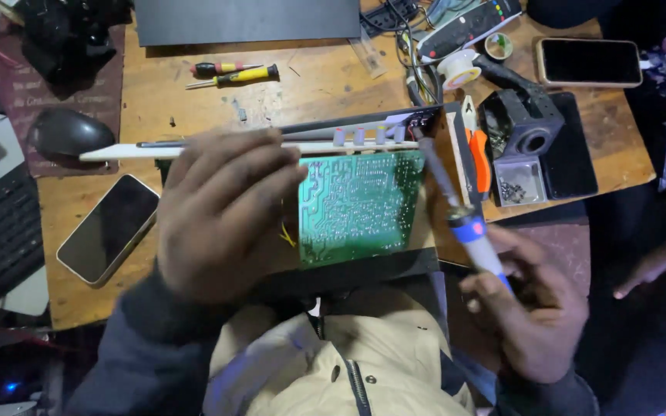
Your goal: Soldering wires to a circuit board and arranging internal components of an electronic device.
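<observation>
Left hand [221, 212] spread palm-down; right hand [529, 308] fingers [502, 273] curled closed

The circuit board [360, 206] stands on edge at mid-table between the left hand [221, 212], which lies over its left part, and the right hand [529, 308], whose soldering iron [456, 204] reaches up to the board's top right corner. Left of the board lie a phone [108, 228] and a mouse [69, 132]; behind it, two screwdrivers [233, 73]. To the right are pliers [478, 154], a second phone [588, 62] and a solder spool [459, 69].

Glossy green circuit board [360, 204], worn wooden table [325, 81]
</observation>
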